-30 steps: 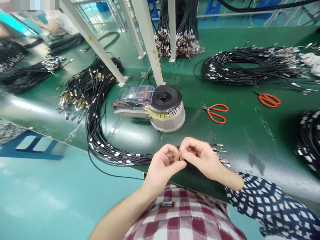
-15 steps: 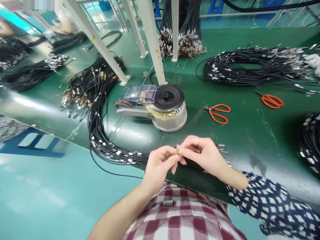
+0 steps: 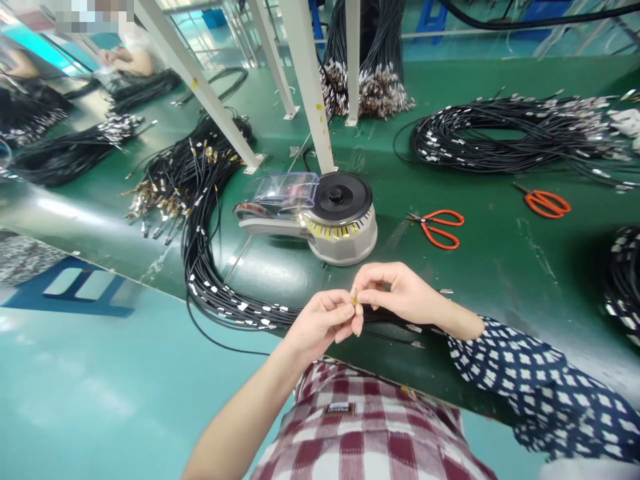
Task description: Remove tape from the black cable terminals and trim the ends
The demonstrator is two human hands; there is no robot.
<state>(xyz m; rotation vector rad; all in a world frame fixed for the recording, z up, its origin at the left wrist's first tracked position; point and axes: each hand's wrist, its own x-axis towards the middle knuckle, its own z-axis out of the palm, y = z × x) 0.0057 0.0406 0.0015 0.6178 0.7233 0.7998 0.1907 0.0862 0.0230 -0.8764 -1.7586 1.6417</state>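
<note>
My left hand (image 3: 325,323) and my right hand (image 3: 393,290) meet fingertip to fingertip near the front edge of the green table. Both pinch a small yellowish cable end (image 3: 355,300) between them. A bundle of black cables (image 3: 235,310) with white labels curves in from the left and passes beneath my hands. Just beyond them stands a round tape dispenser (image 3: 341,230) with short yellow strips around its rim. To its right lie scissors with orange handles (image 3: 443,228).
Another orange-handled pair (image 3: 547,203) lies farther right. Coiled black cables (image 3: 445,143) rest at the back right, and more cables (image 3: 55,157) at the left. White metal posts (image 3: 310,87) rise behind the dispenser. A person's hands (image 3: 117,59) show at the upper left.
My right hand has shifted slightly left and up, its fingers more over the cable end. The whole view has moved a little. Cable tips to the right of my hands show differently.
</note>
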